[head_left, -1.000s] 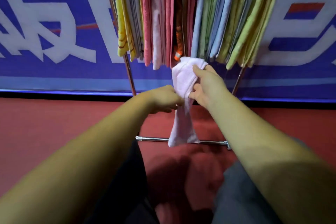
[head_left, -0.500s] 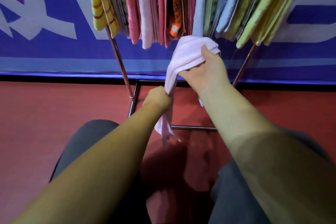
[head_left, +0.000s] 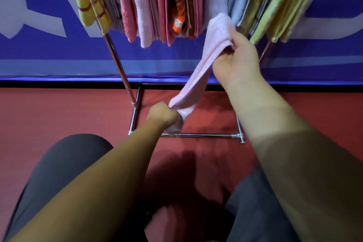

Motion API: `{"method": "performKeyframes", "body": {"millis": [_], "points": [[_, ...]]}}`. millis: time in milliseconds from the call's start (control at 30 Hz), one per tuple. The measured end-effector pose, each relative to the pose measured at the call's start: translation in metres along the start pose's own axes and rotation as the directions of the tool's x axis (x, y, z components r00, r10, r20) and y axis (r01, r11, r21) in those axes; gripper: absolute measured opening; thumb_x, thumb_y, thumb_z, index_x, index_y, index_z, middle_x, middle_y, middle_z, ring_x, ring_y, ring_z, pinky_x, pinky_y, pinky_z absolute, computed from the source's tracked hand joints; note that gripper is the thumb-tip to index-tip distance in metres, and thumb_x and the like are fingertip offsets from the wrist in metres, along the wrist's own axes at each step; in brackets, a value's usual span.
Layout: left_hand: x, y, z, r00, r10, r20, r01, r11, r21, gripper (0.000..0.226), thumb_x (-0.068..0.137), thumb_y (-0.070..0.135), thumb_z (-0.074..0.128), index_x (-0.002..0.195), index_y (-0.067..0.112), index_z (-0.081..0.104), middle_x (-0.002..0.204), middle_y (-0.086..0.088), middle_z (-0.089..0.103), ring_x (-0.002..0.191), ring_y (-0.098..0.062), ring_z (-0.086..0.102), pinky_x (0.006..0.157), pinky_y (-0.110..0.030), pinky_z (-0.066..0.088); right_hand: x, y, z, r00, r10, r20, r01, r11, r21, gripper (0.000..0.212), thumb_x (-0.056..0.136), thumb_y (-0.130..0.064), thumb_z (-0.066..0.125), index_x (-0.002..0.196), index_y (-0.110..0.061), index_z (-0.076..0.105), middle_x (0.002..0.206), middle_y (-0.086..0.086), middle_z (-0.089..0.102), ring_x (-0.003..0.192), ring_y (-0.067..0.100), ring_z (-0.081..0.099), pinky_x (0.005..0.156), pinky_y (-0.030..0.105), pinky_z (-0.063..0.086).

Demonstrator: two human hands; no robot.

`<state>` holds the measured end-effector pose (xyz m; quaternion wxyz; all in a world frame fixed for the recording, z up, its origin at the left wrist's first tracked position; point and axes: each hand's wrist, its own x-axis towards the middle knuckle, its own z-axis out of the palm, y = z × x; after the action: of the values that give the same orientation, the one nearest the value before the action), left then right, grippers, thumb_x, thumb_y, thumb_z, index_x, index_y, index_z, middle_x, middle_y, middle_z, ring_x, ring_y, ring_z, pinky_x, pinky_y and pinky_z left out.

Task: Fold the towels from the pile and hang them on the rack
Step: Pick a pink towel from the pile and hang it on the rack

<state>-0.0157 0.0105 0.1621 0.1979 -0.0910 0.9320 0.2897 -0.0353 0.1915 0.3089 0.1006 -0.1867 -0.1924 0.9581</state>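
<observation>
A folded pale pink towel (head_left: 204, 68) stretches diagonally between my two hands in front of the rack. My right hand (head_left: 237, 59) grips its upper end just below the hanging towels. My left hand (head_left: 163, 117) is curled round its lower end near the floor bars. The chrome rack (head_left: 125, 76) carries several hanging towels (head_left: 176, 0) in yellow, pink, orange, blue and green. The top rail is out of view.
The rack's base bars (head_left: 204, 135) lie on the red floor (head_left: 59, 116) right under my hands. A blue and white banner (head_left: 39, 49) covers the wall behind. My dark-trousered knees (head_left: 64, 163) sit low in view, with something pink (head_left: 167, 224) between them.
My left hand slid down the towel toward the floor bars and pulled it taut. My right hand lifted the upper end toward the hanging towels. The view tilted downward.
</observation>
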Motion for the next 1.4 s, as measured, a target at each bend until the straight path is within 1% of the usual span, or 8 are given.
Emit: {"method": "performKeyframes", "body": {"millis": [100,300,633,800,900,1133,1267,1400], "points": [[0.003,0.001,-0.005,0.999,0.017,-0.036,-0.026,0.96,-0.279,0.025,0.094,0.023,0.051,0.11,0.011,0.065,0.109,-0.009,0.07,0.105,-0.033,0.064,0.085,-0.036,0.047,0.0,-0.009,-0.002,1.0,0.005,-0.014,-0.006,1.0,-0.022,0.02,0.108,-0.004,0.055,0.121,0.006,0.066,0.094,0.02,0.074,0.098,0.029,0.072,0.109,0.04,0.051],[-0.014,0.005,-0.018,0.989,0.065,-0.136,-0.137,0.765,-0.629,0.014,0.094,0.007,0.05,0.084,0.014,0.055,0.058,0.003,0.068,0.056,-0.019,0.068,0.052,-0.024,0.049,-0.005,-0.008,-0.014,0.986,0.162,-0.043,-0.167,0.969,-0.181,0.058,0.111,-0.038,0.054,0.159,-0.008,0.04,0.157,0.024,0.05,0.14,0.048,0.051,0.113,0.071,0.04],[-0.021,0.009,-0.025,0.984,0.179,-0.003,-0.106,0.568,-0.816,0.016,0.099,0.005,0.057,0.103,0.019,0.063,0.087,-0.003,0.07,0.072,-0.021,0.069,0.065,-0.039,0.063,0.006,-0.002,-0.02,0.997,0.001,-0.078,-0.028,0.94,-0.34,0.046,0.095,-0.019,0.08,0.138,-0.01,0.066,0.124,0.013,0.077,0.107,0.029,0.076,0.077,0.04,0.065],[-0.013,-0.001,-0.028,0.962,0.263,0.07,-0.11,0.61,-0.785,0.019,0.098,0.009,0.073,0.105,0.019,0.06,0.1,-0.008,0.072,0.076,-0.022,0.071,0.07,-0.036,0.063,0.015,-0.001,-0.027,0.988,-0.072,-0.139,0.013,0.923,-0.384,0.055,0.089,0.001,0.078,0.141,-0.008,0.062,0.128,0.016,0.074,0.099,0.03,0.076,0.07,0.041,0.065],[-0.015,-0.003,-0.03,0.908,0.363,0.208,-0.101,0.673,-0.732,0.043,0.082,0.016,0.092,0.111,0.007,0.062,0.098,-0.014,0.073,0.084,-0.028,0.071,0.082,-0.043,0.06,0.022,-0.006,-0.03,0.986,-0.084,-0.146,0.014,0.905,-0.424,0.056,0.09,-0.002,0.075,0.142,-0.011,0.058,0.136,0.018,0.068,0.115,0.038,0.07,0.094,0.059,0.06],[-0.02,-0.016,-0.023,0.896,0.306,0.322,-0.274,0.951,-0.143,0.026,0.08,0.017,0.092,0.097,0.014,0.073,0.081,0.0,0.076,0.073,-0.014,0.072,0.064,-0.021,0.055,0.027,-0.014,-0.033,0.991,-0.095,-0.098,0.055,0.935,-0.35,0.05,0.094,0.008,0.065,0.142,-0.004,0.057,0.132,0.03,0.067,0.112,0.049,0.071,0.077,0.071,0.06],[-0.017,-0.019,-0.023,0.939,0.239,0.248,-0.271,0.956,0.107,0.019,0.089,0.022,0.075,0.107,0.016,0.072,0.103,-0.007,0.075,0.099,-0.032,0.07,0.079,-0.031,0.048,0.029,-0.017,-0.035,0.986,-0.124,-0.114,0.081,0.943,-0.322,0.056,0.092,0.012,0.063,0.144,-0.004,0.054,0.132,0.03,0.065,0.111,0.051,0.07,0.072,0.069,0.061],[-0.018,-0.02,-0.026,0.956,0.198,0.218,-0.198,0.98,-0.023,0.017,0.078,0.014,0.063,0.092,0.01,0.071,0.083,-0.011,0.079,0.06,-0.029,0.068,0.059,-0.037,0.059,0.032,-0.02,-0.039,0.979,-0.151,-0.137,0.102,0.944,-0.314,0.064,0.089,0.014,0.065,0.148,-0.007,0.051,0.134,0.027,0.064,0.111,0.052,0.07,0.076,0.07,0.061]]}}
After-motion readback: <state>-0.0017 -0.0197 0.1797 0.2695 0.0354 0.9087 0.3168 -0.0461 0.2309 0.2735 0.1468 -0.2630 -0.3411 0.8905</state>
